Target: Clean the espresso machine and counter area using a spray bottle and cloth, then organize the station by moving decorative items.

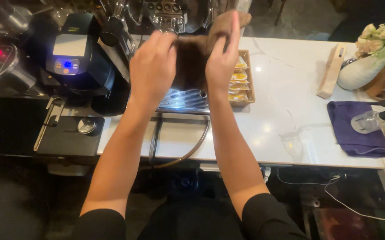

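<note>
Holding a dark brown cloth up in front of the coffee machine, both hands are pinching it from either side. Only the head view here, so that's all there is to go on. The left hand has its fingers closed on the cloth's left edge, and the right hand grips the right edge with the fingers stretched up along it. The cloth hangs in the air above the metal drip tray, just left of a wicker basket of yellow packets.

Looks like folding or straightening to me. To do it neatly I'd keep both grips level and the fabric taut so the edges line up.

Its long axis runs roughly up and down, top corner tipping right and away. A purple cloth lies well apart on the white counter.
</note>
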